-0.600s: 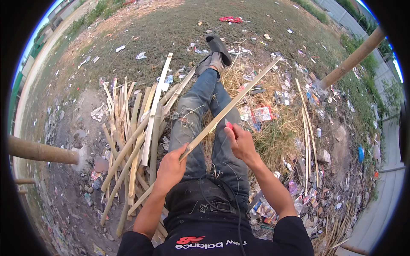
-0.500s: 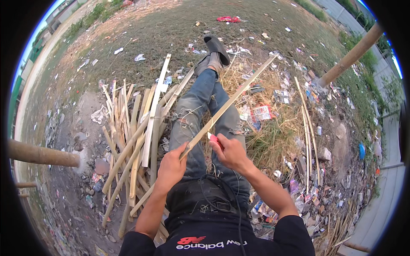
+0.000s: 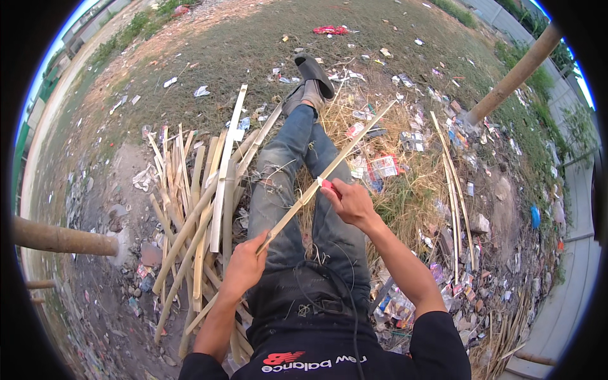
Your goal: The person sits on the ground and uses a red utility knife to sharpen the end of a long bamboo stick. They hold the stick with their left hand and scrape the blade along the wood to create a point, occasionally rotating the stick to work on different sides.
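A long, thin bamboo strip [image 3: 356, 140] slants across my outstretched legs, its far tip up over the dry grass. My left hand [image 3: 246, 266] is closed round the strip's near end, close to my left thigh. Farther along it, my right hand [image 3: 350, 204] grips a knife with a red handle [image 3: 329, 186]. The knife's short blade [image 3: 320, 181] meets the strip near its middle; how deep it sits cannot be made out. My fingers hide most of the handle.
To my left lies a heap of split bamboo pieces [image 3: 190, 221], with a pale flat slat [image 3: 223, 190] on top. Two thin strips [image 3: 453, 196] lie at the right. Upright bamboo posts [image 3: 66, 237] [image 3: 516, 73] stand either side. Litter and straw [image 3: 405, 209] cover the ground.
My right hand with the knife has moved up and away along the strip. My left hand and the strip's near end have drawn slightly down and left.
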`<state>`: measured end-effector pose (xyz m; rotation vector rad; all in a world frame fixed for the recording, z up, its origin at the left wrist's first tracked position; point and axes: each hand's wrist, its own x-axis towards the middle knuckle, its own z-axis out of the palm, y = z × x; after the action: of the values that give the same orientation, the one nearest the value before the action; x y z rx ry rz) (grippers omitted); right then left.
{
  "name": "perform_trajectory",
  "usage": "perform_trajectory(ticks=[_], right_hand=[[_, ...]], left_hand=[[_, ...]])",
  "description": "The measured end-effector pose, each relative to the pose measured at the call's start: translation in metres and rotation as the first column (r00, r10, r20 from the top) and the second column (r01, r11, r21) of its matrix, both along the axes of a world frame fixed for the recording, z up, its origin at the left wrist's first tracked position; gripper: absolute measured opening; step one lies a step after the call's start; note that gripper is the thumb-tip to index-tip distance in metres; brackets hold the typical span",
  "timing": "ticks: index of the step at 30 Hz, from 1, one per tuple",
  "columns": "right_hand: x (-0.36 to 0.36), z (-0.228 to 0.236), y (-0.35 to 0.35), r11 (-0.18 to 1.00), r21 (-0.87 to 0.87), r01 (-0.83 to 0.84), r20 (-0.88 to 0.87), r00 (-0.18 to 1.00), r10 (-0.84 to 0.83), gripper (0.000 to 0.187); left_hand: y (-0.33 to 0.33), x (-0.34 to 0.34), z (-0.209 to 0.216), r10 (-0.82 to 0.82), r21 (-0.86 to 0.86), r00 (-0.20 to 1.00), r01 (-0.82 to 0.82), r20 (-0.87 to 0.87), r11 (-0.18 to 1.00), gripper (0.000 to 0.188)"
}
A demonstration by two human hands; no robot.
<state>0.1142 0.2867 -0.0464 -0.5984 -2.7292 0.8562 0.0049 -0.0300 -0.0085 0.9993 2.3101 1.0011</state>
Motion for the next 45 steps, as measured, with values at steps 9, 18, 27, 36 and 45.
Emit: perform_trajectory(ticks=[9, 18, 27, 36, 45], right_hand=[[0.028, -0.026, 0.147, 0.851, -0.033, 0.525, 0.026, 0.851, -0.524, 0.067], [0.067, -0.034, 0.192, 0.819, 0.105, 0.564, 0.089, 0.815, -0.572, 0.065], [0.240, -0.071, 0.319, 0.381, 0.272, 0.883, 0.182, 0.342, -0.922, 0.086], [0.183, -0.046, 0.272, 0.594, -0.063, 0.802, -0.106, 0.586, -0.803, 0.070], [0.100, -0.043, 0.085, 0.960, -0.217, 0.179, 0.058, 0.984, -0.170, 0.057]], left_hand=[[-0.051, -0.016, 0.032, -0.092, -0.074, 0.980, 0.106, 0.177, 0.992, 0.039], [-0.062, -0.036, 0.015, -0.171, -0.132, 0.943, 0.216, 0.286, 0.967, 0.038], [-0.194, -0.100, 0.017, 0.019, -0.346, 0.901, 0.147, 0.434, 0.927, 0.033], [-0.097, -0.086, -0.030, -0.151, -0.273, 0.904, 0.274, 0.399, 0.922, 0.025], [-0.034, -0.075, -0.024, -0.154, -0.311, 0.883, 0.313, 0.444, 0.898, 0.037]])
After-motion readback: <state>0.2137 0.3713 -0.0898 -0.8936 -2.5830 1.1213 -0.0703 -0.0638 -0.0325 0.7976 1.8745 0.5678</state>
